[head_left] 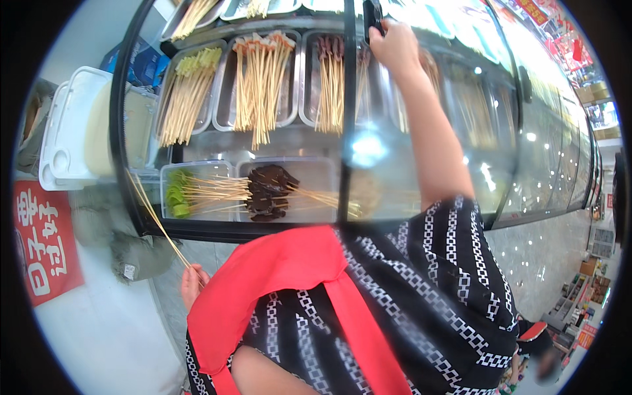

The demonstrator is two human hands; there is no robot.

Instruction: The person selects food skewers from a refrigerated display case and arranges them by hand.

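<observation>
At lower left, my left hand [192, 284] is closed around a few thin wooden skewers [158, 220], whose far ends point up and left past the black frame. Whatever is on their lower ends is hidden. My right arm reaches to the top of the view, where my right hand [396, 47] grips a black handle [374, 18] on the sliding glass door [434, 171] of a display case. Left of the door's edge the case stands uncovered. Inside it are metal trays of skewers: pale green ones [209, 59], orange-tipped ones [264, 45] and dark purple ones [329, 47].
Nearer in the case, clear plastic bins hold bright green skewers [176, 194] and dark brown skewers [270, 187]. The case's black front rail [197, 230] runs close before my body. A white plastic container [72, 131] and a red sign [47, 243] are at left.
</observation>
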